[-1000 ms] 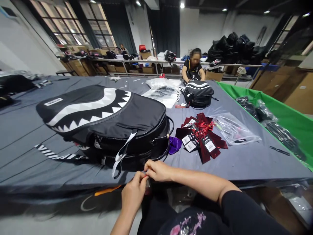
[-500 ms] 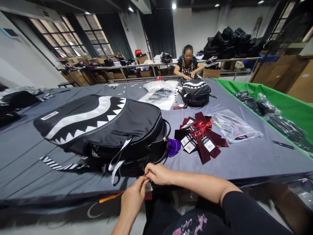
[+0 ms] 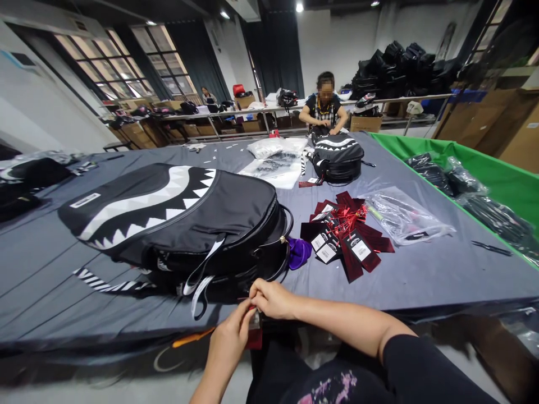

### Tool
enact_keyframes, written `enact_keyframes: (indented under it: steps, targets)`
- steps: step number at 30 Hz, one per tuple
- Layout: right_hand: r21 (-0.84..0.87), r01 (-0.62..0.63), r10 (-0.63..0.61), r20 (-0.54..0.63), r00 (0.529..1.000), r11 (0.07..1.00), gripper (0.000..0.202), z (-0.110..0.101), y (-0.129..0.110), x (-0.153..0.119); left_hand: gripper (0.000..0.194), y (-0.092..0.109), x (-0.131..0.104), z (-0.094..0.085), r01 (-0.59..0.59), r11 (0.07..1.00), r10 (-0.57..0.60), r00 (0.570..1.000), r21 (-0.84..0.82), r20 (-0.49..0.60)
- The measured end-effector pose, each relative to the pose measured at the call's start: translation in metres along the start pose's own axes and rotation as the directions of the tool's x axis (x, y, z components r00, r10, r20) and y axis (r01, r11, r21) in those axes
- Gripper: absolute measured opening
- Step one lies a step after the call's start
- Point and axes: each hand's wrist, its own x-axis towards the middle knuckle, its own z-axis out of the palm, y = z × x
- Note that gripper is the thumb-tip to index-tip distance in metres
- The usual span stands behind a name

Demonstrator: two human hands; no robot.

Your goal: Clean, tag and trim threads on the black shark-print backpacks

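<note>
A black backpack (image 3: 236,207) with a white shark-mouth print lies on its back near the table's front edge. At its near end my left hand (image 3: 229,334) and my right hand (image 3: 273,298) meet, fingertips pinched together. Between them shows a bit of red cord, and a dark red hang tag (image 3: 254,338) dangles just below, partly hidden by my fingers. White-and-black strap loops (image 3: 202,294) hang off the bag beside my left hand. A purple pouch (image 3: 298,253) sits against the bag's right end, beyond my right hand.
A pile of red and black hang tags (image 3: 347,235) lies right of the bag, beside a clear plastic bag (image 3: 406,216) and a black pen (image 3: 492,248). Across the table a person (image 3: 324,106) handles another shark-print backpack (image 3: 339,160). A green-lined bin (image 3: 484,174) borders the right side.
My left hand has shifted slightly left and up, and more of the dark red tag now shows below my fingers. The co-worker's hands have moved a little on the far backpack.
</note>
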Motion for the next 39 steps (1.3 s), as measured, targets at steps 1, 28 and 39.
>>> enact_keyframes:
  steps: [1,28,39]
  targets:
    - [0.005,-0.003,0.003,0.002,1.000,1.000,0.011,0.000,0.001,0.000,0.026,-0.001,0.000,0.000,-0.031,0.999,0.031,1.000,0.007,-0.006]
    - [-0.316,-0.665,0.001,-0.903,0.430,0.677,0.025,-0.220,0.085,-0.061,0.020,0.218,0.162,0.036,-0.273,0.872,0.303,0.953,-0.405,0.009]
    - [-0.349,-0.526,0.014,-0.823,0.567,0.775,0.021,-0.211,0.090,-0.087,0.013,0.291,0.235,0.098,-0.031,0.967,0.119,0.932,-0.251,0.342]
